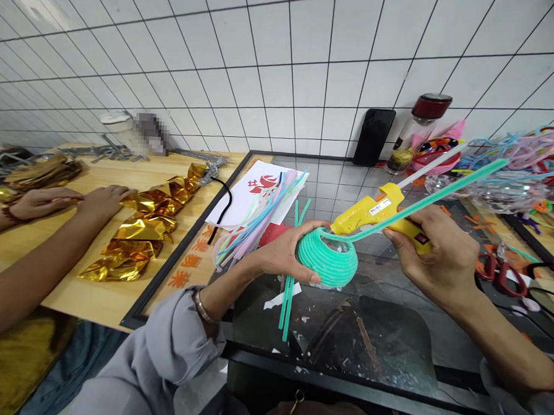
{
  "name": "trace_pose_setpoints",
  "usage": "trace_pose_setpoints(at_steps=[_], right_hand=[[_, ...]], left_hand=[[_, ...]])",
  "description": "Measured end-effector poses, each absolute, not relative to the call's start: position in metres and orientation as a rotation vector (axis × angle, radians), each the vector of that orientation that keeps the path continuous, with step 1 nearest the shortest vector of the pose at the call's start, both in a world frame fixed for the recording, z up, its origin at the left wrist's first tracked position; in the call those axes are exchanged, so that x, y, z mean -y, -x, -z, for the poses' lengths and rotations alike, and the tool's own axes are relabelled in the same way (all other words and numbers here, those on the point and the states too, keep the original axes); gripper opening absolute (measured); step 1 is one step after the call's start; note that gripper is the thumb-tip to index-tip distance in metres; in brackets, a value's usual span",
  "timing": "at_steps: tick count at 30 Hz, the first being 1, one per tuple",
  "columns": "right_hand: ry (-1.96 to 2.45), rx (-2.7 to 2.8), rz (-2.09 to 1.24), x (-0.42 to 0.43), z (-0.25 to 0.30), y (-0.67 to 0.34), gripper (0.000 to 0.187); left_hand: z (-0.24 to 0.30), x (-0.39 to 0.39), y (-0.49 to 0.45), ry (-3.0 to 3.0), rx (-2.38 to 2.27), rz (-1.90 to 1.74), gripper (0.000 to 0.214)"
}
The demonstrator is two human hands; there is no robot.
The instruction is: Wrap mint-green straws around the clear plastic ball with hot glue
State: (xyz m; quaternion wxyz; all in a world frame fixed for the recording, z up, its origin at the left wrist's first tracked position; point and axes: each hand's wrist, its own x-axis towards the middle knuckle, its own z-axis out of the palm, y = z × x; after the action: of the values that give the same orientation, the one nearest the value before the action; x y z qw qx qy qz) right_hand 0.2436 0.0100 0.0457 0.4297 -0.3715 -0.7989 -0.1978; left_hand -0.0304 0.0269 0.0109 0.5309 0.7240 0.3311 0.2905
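Note:
My left hand (pixel 286 254) is closed round a small bowl-shaped coil of teal tubing (pixel 326 259), held above the glass tabletop (pixel 381 337). A long teal tube (pixel 426 200) runs from the coil up to the right. My right hand (pixel 435 256) grips a yellow glue gun (pixel 379 214), its nozzle touching the coil's rim. Two loose teal tube ends (pixel 288 307) hang down below the coil.
A bundle of pastel tubes (pixel 257 222) lies on white paper with a red logo (pixel 259 191). Another person's arms (pixel 48 220) rest on the wooden table by gold foil pieces (pixel 148 228). A phone (pixel 373 137), a jar (pixel 417 134), tangled coloured tubes (pixel 525 162) and red scissors (pixel 499 272) stand right.

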Motion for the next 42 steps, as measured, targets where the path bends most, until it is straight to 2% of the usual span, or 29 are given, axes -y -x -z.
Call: trace_pose_setpoints(at_steps=[10,17,42], right_hand=[[0.920,1.953,0.580,-0.0123,-0.0397,-0.2448,0.024],[0.937,1.954,0.607,-0.0131,-0.0404,-0.2458,0.019],[0.936,1.986,0.433,-0.0117,-0.0464,-0.2468,0.017]], left_hand=[[-0.0125,-0.0257,0.0291,-1.693,-0.786,-0.674,0.108],[-0.0116,-0.0255,0.0290,-1.682,-0.779,-0.694,0.108],[-0.0125,-0.0256,0.0293,-1.707,-0.796,-0.678,0.107]])
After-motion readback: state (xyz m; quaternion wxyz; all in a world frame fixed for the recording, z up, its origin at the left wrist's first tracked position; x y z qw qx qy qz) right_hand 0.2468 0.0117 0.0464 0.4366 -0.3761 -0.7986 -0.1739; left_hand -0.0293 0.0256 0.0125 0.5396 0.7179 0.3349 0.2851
